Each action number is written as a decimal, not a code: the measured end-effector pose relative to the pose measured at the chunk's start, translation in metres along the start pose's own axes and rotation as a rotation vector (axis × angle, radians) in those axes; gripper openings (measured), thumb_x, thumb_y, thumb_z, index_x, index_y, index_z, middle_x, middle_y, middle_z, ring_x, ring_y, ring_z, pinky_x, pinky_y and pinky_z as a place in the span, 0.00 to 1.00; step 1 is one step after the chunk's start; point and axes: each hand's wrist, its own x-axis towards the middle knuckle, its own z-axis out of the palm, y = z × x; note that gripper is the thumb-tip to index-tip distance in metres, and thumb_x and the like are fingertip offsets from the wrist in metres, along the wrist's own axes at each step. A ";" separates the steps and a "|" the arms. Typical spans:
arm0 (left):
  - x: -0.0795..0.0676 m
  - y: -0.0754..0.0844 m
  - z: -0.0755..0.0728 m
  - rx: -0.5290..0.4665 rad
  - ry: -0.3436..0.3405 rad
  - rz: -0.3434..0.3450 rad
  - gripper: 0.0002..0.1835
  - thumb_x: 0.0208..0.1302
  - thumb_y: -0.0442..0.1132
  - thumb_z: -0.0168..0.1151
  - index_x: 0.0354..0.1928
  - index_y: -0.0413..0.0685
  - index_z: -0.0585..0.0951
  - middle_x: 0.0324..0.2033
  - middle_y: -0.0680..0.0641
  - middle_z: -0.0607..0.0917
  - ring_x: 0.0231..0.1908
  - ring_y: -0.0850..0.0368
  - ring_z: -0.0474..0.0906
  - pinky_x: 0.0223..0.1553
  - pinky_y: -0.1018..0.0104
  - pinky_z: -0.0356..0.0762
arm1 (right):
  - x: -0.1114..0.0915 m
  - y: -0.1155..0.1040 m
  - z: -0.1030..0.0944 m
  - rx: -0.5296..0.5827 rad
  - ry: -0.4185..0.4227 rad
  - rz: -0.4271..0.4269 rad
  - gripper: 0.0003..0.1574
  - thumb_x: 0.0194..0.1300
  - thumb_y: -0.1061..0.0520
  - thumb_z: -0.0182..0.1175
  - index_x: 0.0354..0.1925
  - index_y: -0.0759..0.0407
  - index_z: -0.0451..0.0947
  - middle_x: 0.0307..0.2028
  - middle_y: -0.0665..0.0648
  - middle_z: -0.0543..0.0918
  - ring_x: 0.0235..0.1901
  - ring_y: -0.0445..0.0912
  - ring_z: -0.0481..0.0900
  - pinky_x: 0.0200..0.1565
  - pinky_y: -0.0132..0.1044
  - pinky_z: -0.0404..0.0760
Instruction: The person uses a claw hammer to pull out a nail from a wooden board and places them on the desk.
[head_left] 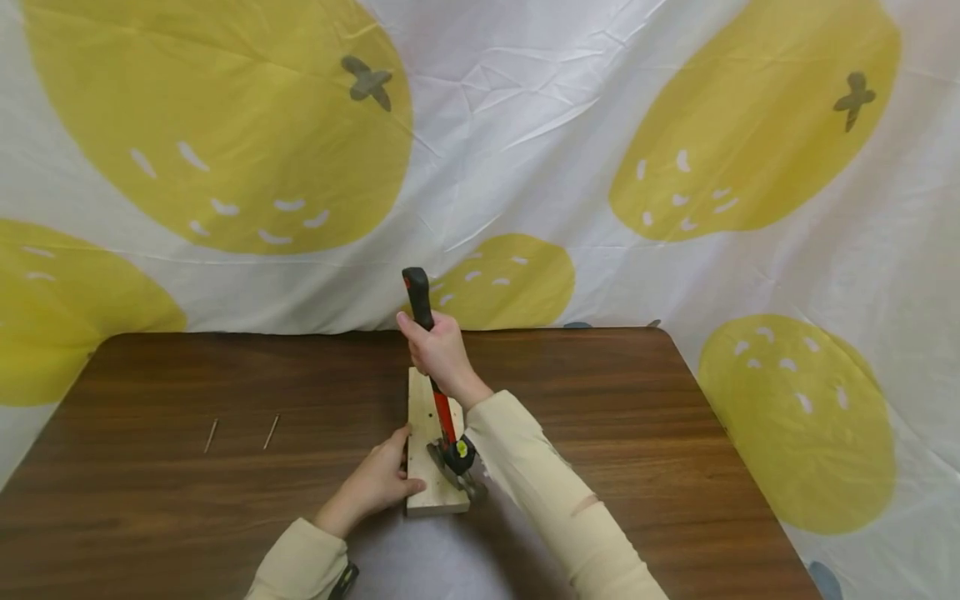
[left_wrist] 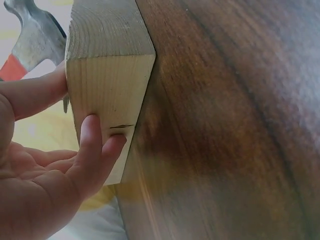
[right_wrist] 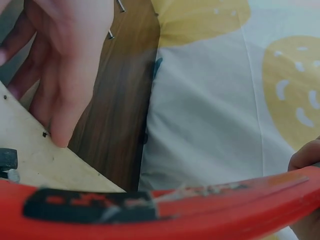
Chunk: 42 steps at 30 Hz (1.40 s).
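My right hand [head_left: 442, 354] grips the black and red handle of a claw hammer [head_left: 443, 417], which stands steeply over a pale wooden block [head_left: 435, 502]. The hammer's metal head is down at the block's near part; whether a nail sits under it is hidden. Small dark holes show in the wood in the right wrist view. My left hand [head_left: 380, 475] holds the block from its left side, thumb on the top face and fingertips against the side face, as the left wrist view [left_wrist: 107, 90] confirms.
Two loose nails [head_left: 271, 431] lie apart on the brown wooden table [head_left: 150, 500], left of the block. Behind the table's far edge hangs a white cloth [head_left: 510, 167] printed with yellow fruit. A pale grey patch lies in front of the block.
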 end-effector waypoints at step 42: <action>0.002 0.002 0.000 0.110 0.011 0.042 0.43 0.42 0.31 0.71 0.59 0.19 0.59 0.52 0.24 0.70 0.27 0.53 0.77 0.39 0.55 0.77 | -0.036 0.023 -0.012 0.074 -0.008 -0.367 0.28 0.59 0.51 0.59 0.25 0.75 0.61 0.09 0.43 0.63 0.07 0.34 0.57 0.11 0.26 0.55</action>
